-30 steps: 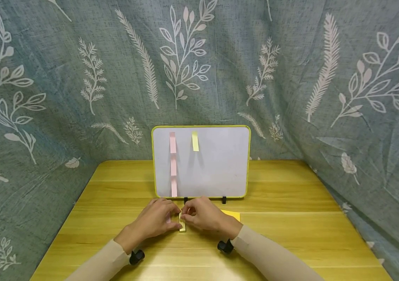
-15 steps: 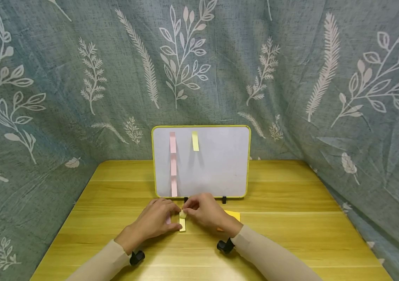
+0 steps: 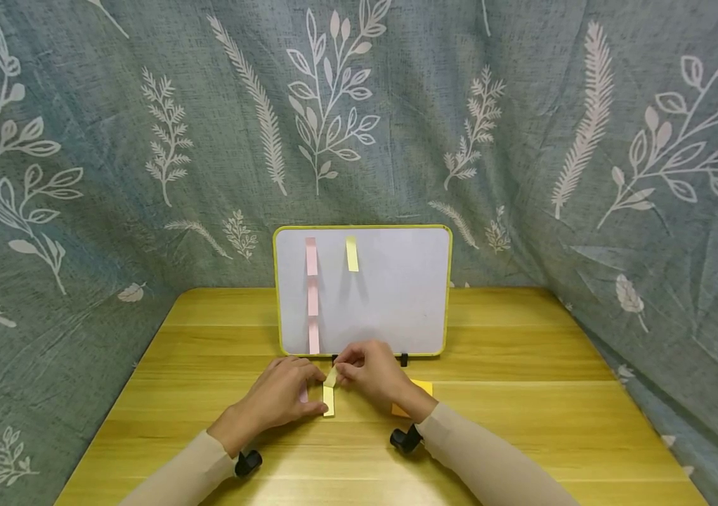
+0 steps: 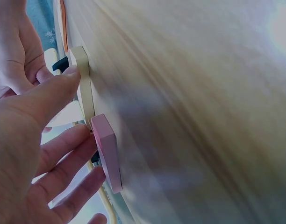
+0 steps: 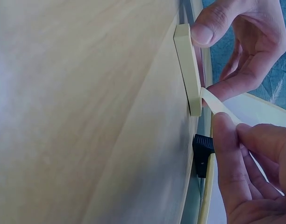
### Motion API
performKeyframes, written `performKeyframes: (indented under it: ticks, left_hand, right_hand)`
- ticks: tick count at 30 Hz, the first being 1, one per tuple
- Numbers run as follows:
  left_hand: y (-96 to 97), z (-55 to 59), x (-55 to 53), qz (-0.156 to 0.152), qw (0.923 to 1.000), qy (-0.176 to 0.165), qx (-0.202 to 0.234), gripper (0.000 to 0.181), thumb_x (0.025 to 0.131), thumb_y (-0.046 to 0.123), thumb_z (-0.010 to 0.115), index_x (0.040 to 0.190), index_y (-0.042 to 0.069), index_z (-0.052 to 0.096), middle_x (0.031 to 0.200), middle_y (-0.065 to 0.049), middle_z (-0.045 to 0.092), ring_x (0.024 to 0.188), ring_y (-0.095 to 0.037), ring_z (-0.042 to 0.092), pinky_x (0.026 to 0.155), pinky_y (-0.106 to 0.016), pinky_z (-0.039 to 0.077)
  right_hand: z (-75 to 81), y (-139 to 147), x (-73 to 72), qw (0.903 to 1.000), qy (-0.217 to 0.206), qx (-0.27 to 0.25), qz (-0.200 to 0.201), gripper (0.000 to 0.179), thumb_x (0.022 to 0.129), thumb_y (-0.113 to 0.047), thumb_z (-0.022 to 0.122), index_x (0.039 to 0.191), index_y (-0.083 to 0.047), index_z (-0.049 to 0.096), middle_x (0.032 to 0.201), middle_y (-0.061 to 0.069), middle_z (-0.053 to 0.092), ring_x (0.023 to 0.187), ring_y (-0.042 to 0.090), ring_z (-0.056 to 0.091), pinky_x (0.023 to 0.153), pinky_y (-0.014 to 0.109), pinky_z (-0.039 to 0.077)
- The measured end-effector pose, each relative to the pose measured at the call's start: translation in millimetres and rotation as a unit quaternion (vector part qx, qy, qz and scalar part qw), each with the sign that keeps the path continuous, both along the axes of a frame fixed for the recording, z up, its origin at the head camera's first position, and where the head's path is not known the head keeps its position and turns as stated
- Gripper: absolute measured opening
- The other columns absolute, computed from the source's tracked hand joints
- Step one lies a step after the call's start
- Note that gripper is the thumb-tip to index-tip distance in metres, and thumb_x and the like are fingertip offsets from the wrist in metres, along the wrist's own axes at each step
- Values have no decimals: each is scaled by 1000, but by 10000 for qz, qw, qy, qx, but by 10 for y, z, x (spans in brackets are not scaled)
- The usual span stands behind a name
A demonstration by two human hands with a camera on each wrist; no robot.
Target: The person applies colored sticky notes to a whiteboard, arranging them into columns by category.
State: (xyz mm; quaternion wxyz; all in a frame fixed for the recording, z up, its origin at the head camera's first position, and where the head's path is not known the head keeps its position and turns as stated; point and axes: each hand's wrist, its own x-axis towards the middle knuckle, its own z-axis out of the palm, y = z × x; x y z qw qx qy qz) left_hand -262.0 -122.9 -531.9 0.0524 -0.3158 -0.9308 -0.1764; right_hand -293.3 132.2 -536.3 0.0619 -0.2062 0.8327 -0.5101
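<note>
A narrow pad of pale yellow sticky notes point(image 3: 329, 403) lies on the table before the whiteboard. My left hand point(image 3: 273, 395) holds it, thumb on the near end and index finger at the far end. My right hand point(image 3: 373, 372) pinches the top sticky note point(image 5: 217, 103) between thumb and index finger. That note lifts and bends away at the pad's far end, its lower end still joined to the pad. Beside the yellow pad stands a pink sticky note pad point(image 4: 108, 151), near the left hand's other fingers and partly hidden by that hand in the head view.
A yellow-framed whiteboard point(image 3: 397, 295) stands on black feet point(image 3: 404, 360) behind the hands. Three pink notes point(image 3: 312, 295) form a column on it, with one yellow note point(image 3: 352, 254) to their right. Yellow and orange paper point(image 3: 423, 386) lies partly under the right wrist.
My right hand has moved up and away to the right, peeling the top yellow note further from the pad. The left hand has stayed in place on the pad.
</note>
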Motion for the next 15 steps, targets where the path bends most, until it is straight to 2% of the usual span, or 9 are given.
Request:
performKeyframes:
  ticks: [6,15]
  left_hand:
    - [8,13,3,25,10000,-37,-17,47,91,42,102,125,16,84,130,-1,86,129,-32,77,118,-66,56]
    - [22,18,-5,76,9999,-95,-9,48,90,42,103,126,16,83,131,-2,85,129,-33,77,121,-67,55]
  right_hand:
    - [0,-6,-32,9997,117,79,-187,8,109,-7,83,106,-3,89,94,6,89,82,10,84,72,21,67]
    - [40,-5,-66,9991,194,104,-361,9,109,-10,83,105,-4,89,90,6,89,83,21,88,70,20,65]
